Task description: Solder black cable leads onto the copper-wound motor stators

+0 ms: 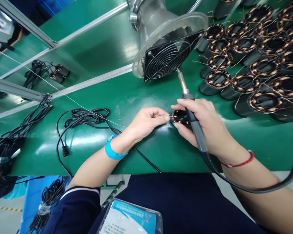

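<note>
My right hand (207, 125) is wrapped round the grip of a soldering iron (196, 130), its metal tip pointing up and away from me. Fingers of that same hand also rest against a small black stator with copper windings (177, 117), which they partly cover. From the other side, my left hand (147, 120) pinches thin wire leads at the stator's near end. Its fingertips hide exactly where the leads meet. A thin silvery wire (63, 93) runs from the upper left down to my left wrist.
A fume-extraction hood with a fan grille (166, 63) stands beyond my hands. Rows of wound stators (243, 83) fill the right side. A coiled black cable (88, 117) lies left, near bundled cables (17, 130). A metal frame rail (92, 78) crosses the green bench (88, 162).
</note>
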`<act>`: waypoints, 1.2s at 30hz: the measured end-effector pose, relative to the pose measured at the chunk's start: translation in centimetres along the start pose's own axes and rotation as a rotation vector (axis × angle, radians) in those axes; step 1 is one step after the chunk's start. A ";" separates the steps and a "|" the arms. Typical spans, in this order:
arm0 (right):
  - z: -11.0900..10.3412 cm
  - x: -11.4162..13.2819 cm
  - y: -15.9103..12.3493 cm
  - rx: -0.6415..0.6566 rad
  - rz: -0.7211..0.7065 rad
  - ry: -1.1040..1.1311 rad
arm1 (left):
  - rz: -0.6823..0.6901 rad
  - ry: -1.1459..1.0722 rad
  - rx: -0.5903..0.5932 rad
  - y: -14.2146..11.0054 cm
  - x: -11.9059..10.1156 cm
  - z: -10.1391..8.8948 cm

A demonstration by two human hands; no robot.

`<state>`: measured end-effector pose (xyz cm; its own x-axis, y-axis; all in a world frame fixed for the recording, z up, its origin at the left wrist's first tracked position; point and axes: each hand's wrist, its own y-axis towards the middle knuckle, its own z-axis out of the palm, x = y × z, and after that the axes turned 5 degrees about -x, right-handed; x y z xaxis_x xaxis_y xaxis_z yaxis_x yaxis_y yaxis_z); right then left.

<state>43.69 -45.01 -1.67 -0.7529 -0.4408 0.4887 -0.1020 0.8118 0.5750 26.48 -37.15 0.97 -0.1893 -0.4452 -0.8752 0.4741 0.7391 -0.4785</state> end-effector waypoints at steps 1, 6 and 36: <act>0.0 0.0 0.0 -0.007 -0.003 -0.003 | -0.005 0.003 -0.007 0.0 0.0 0.1; 0.2 0.3 0.2 -0.049 -0.010 -0.022 | -0.075 -0.024 0.038 -0.2 -0.6 -0.2; -1.0 -4.2 0.4 -0.206 0.300 -0.323 | 0.641 0.057 -0.559 0.5 -1.7 -5.4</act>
<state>47.50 -43.25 -2.84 -0.8961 -0.0311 0.4427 0.2567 0.7775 0.5741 22.43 -33.33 1.88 -0.0793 0.1598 -0.9840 0.0125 0.9871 0.1593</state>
